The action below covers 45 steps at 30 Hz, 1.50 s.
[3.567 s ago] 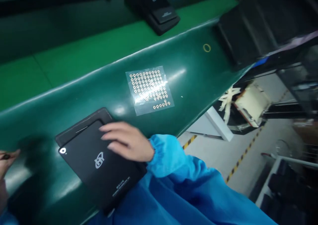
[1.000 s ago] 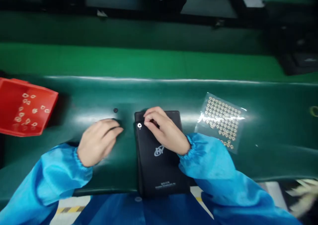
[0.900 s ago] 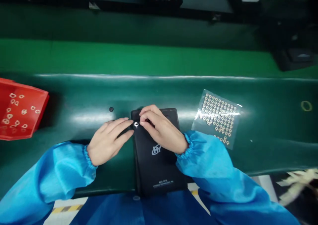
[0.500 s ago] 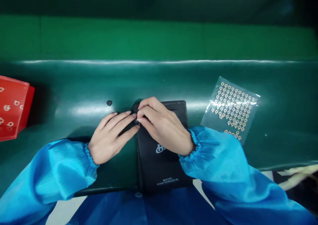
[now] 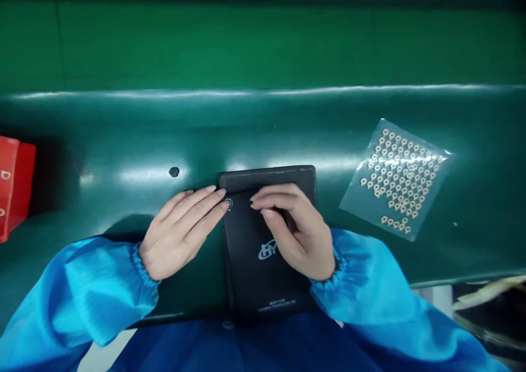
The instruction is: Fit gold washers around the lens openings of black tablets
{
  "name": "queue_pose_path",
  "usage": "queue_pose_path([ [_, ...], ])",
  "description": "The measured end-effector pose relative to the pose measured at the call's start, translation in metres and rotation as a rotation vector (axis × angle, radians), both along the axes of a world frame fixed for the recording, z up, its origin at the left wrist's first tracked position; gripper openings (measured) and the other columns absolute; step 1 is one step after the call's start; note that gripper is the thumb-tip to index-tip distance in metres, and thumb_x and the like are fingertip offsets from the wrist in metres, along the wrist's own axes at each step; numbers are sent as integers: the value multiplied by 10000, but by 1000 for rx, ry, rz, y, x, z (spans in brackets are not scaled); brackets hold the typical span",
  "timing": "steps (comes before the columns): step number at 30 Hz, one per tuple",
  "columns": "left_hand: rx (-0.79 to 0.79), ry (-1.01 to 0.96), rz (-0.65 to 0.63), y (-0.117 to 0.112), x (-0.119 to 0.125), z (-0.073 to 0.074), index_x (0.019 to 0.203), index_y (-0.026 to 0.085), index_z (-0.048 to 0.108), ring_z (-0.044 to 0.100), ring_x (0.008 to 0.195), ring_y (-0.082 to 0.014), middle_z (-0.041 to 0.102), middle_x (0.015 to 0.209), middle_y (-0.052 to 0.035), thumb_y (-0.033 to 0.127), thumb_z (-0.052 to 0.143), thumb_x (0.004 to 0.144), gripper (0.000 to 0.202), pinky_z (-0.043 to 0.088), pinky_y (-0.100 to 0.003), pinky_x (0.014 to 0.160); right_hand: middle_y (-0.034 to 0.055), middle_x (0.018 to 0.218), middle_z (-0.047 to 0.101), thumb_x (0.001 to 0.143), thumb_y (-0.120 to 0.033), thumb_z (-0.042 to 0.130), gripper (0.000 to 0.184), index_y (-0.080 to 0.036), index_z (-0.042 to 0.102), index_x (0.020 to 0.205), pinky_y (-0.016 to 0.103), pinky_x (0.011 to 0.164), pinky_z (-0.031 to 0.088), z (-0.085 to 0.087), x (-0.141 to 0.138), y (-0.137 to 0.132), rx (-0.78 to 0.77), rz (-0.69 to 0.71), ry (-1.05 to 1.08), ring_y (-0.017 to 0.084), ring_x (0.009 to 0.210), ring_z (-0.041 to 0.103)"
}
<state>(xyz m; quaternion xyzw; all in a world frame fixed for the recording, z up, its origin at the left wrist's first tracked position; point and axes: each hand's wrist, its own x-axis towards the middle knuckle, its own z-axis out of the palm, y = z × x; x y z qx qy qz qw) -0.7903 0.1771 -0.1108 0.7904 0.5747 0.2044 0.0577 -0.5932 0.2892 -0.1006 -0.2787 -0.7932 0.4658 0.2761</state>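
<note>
A black tablet [image 5: 250, 262] lies back side up in front of me, with a light logo and small print on its back. Its camera ring [image 5: 229, 202] shows near the upper left corner. My left hand [image 5: 181, 235] is open, fingers stretched out, their tips on the tablet's left edge beside the ring. Over the upper middle of the tablet is my right hand [image 5: 299, 229], fingers bent and thumb a little apart from the index finger. I see nothing between them. The right hand covers part of the logo.
Right of the tablet lies a clear sheet [image 5: 357, 199] bearing rows of small ring-shaped stickers [image 5: 394, 172]. A small black piece [image 5: 174, 172] rests on the green mat [image 5: 102, 158] to the left. A red bin [image 5: 24, 180] stands at the far left with a few rings on it.
My right hand has drawn back to the right from the camera ring, and its pinch has loosened. The ring is now uncovered. My left hand stays at the tablet's edge; the view has shifted slightly.
</note>
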Motion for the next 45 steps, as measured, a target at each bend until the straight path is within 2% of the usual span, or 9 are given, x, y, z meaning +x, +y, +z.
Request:
queue_pose_path([
  [10,-33,304,38,5,23,19,1237,26,571,498,1288,-245,566,1344,-161,90,473,936,323,278,-400,1121,78,952,634,913,-42,510,166,-145,603,1004,296,777,520,0,4,1,-31,70,25,154,869,616],
  [14,-63,153,72,0,15,8,1289,158,556,464,1322,-232,578,1353,-78,30,485,892,423,192,-438,1167,73,947,630,913,-39,505,174,-152,600,1004,298,774,520,-1,2,2,-17,43,32,154,867,618],
  [16,-95,29,126,-2,8,1,1326,190,520,421,1357,-250,555,1378,-87,20,497,866,491,220,-464,1155,74,973,630,913,-44,505,182,-162,593,1020,304,784,517,-2,8,-2,27,23,15,161,886,621],
  [20,-114,-46,184,-3,0,-4,1343,67,474,343,1398,-307,463,1432,-205,121,526,880,469,283,-489,1124,134,1169,593,945,-252,565,172,-161,578,1091,450,989,423,-6,47,-32,263,45,-192,272,1154,539],
  [23,-125,-10,137,-5,3,-3,1315,65,499,338,1393,-335,445,1447,-205,203,537,903,436,286,-510,1112,206,1437,393,939,-513,518,495,-140,513,1265,607,1101,215,-8,88,-64,343,23,-440,395,1381,288],
  [26,-117,1,107,-7,10,-4,1285,40,506,374,1368,-337,459,1432,-214,211,530,912,411,292,-505,1108,223,1553,193,929,-554,506,743,-116,271,1481,621,1108,185,-11,114,-83,262,-103,-587,402,1435,165],
  [33,-172,-66,132,14,-9,-3,1276,101,471,445,1305,-337,451,1438,-202,388,626,866,524,433,-465,987,160,1568,211,935,-572,480,773,-188,170,1529,588,1130,188,-25,106,-70,214,-167,-525,350,1445,182],
  [38,-238,-66,-85,38,-31,4,1443,112,308,443,1287,-305,462,1439,-166,470,640,816,794,443,-435,1017,147,1538,301,964,-495,466,719,-215,136,1538,563,1120,247,-27,113,-52,231,-93,-498,326,1437,227],
  [45,-182,-180,-91,42,-38,4,1357,121,462,558,1141,-234,622,1232,-132,467,632,827,656,481,-368,982,134,1514,356,971,-476,444,681,-209,173,1536,549,1117,250,-32,115,-53,269,-133,-463,327,1423,266],
])
